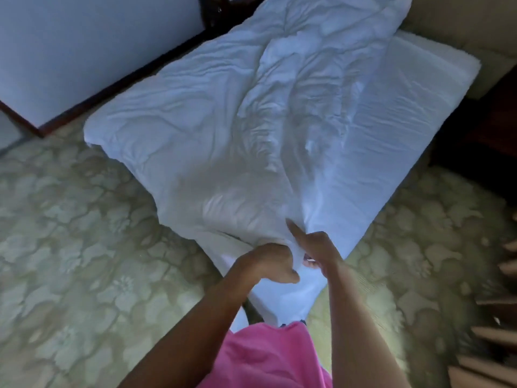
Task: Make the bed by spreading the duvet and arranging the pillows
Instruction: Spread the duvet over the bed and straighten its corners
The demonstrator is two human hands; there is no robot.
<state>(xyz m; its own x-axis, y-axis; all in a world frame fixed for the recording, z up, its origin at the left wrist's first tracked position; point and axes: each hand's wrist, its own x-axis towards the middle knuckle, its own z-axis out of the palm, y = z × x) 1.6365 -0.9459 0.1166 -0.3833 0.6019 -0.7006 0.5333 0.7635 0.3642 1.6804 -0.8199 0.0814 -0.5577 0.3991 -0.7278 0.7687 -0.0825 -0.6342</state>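
Duvet: white, crumpled, soft duvet (223, 130), bunched over the left and middle of the bed, from 12 o'clock down to the near corner at 6 o'clock.
Mattress: white fitted sheet on the mattress (391, 135), bare along the right side, toward 2 o'clock.
Left hand: left hand (275, 263), fingers curled into a fold of the duvet at the near corner, gripping it.
Right hand: right hand (319, 247), just beside the left at its 2 o'clock; thumb straight on top of the cloth, other fingers under it and hidden, apparently pinching the same edge.
Pillows: none clearly visible; possibly hidden under the heap at 12 o'clock, cannot tell.
Floor: green patterned carpet (70, 247) around the bed.
Step, as judged: holding the foot corner, ready to spread toward 3 o'clock.
Risk 1: both hands very close together, so a pull likely to drag only a narrow strip and leave the right side bare.
Risk 2: left edge near 9 o'clock already hanging over; a strong tug possibly sliding the duvet to the carpet.
Risk 3: cover alone caught in the fingers, filling remaining lumped inside.
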